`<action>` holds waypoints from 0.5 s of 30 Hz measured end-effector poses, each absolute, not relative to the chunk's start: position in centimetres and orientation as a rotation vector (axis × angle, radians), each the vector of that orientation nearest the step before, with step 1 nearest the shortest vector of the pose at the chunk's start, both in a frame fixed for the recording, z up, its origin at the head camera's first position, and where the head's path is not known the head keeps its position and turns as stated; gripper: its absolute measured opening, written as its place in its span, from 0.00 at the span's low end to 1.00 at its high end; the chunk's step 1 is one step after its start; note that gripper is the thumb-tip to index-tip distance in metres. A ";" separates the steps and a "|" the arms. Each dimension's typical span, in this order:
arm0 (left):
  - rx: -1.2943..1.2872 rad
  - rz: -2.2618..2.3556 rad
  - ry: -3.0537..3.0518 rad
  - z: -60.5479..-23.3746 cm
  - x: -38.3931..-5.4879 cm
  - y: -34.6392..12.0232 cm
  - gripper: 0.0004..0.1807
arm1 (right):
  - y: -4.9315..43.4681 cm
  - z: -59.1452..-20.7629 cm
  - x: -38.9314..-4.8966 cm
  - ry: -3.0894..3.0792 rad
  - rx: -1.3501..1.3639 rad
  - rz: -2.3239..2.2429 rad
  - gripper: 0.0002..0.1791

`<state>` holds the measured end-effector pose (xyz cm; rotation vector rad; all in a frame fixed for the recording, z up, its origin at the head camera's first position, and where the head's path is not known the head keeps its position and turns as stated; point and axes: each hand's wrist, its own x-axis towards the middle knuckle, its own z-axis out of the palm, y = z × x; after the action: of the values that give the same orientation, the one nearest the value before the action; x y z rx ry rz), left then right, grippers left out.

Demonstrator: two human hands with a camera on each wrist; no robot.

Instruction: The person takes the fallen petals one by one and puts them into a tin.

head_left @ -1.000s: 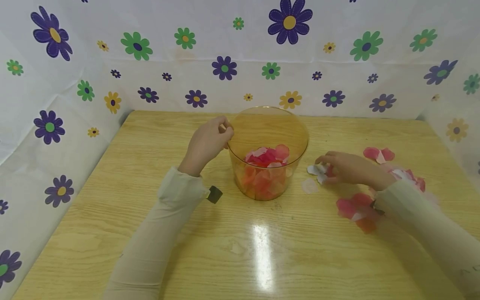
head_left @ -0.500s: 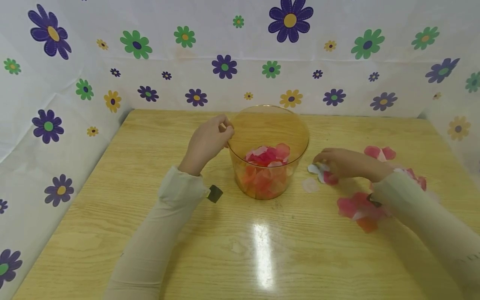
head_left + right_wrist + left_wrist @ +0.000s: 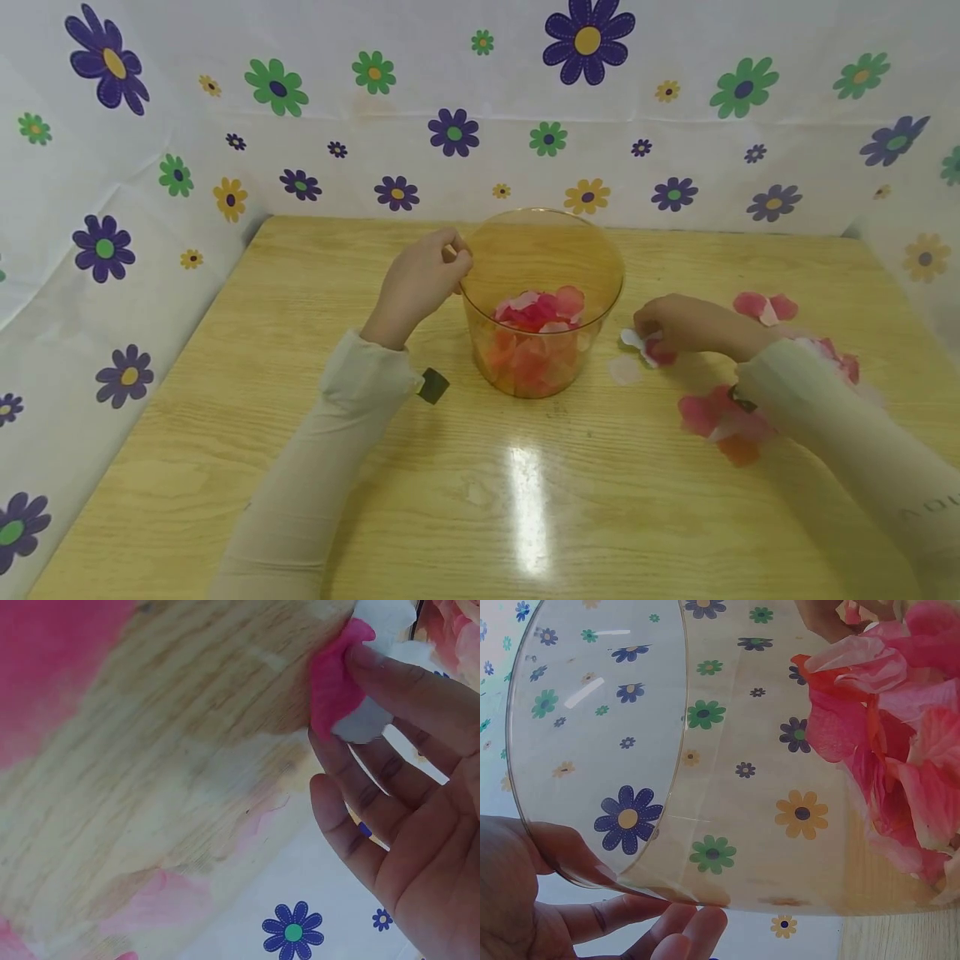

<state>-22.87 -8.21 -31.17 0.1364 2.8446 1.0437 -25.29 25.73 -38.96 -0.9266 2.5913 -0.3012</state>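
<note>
A transparent amber plastic bucket (image 3: 551, 250) stands upright on the table, with a heap of pink, red and pale artificial flower petals (image 3: 540, 311) inside. My left hand (image 3: 416, 287) grips its rim at the left; in the left wrist view the thumb lies inside the wall and the fingers outside. To the right of the bucket, my right hand (image 3: 686, 323) is low over the table. Between its thumb and fingers it pinches a pink petal (image 3: 334, 682) together with white petals (image 3: 367, 722), as the right wrist view shows.
One pale petal (image 3: 624, 370) lies flat beside the bucket. Pink and orange petals (image 3: 720, 421) lie under the right forearm, and more petals (image 3: 765, 307) are scattered farther right. A flower-printed white cloth (image 3: 360, 125) hangs behind the wooden table (image 3: 450, 517).
My right hand has shifted slightly at the white and pink petals, its fingers drawing in around them. The left hand keeps its grip on the bucket rim. The head view has shifted slightly.
</note>
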 end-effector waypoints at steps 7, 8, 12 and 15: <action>0.145 1.024 2.863 -31.2 -23.0 -8.2 0.13 | 26.5 -38.0 -25.3 2.621 -0.970 -0.373 0.10; 0.146 1.022 2.863 -31.2 -23.0 -8.2 0.13 | 26.7 -37.6 -25.3 2.638 -0.964 -0.398 0.10; 0.142 1.024 2.856 -31.3 -23.1 -8.2 0.13 | 27.1 -34.8 -25.2 2.728 -0.907 -0.506 0.09; 0.135 1.023 2.854 -31.3 -23.1 -8.2 0.13 | 26.9 -32.3 -25.3 2.847 -0.898 -0.523 0.06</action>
<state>-23.14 -8.20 -31.32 0.1346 2.8544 1.0235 -25.27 26.87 -32.30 -0.8980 2.8468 -0.5230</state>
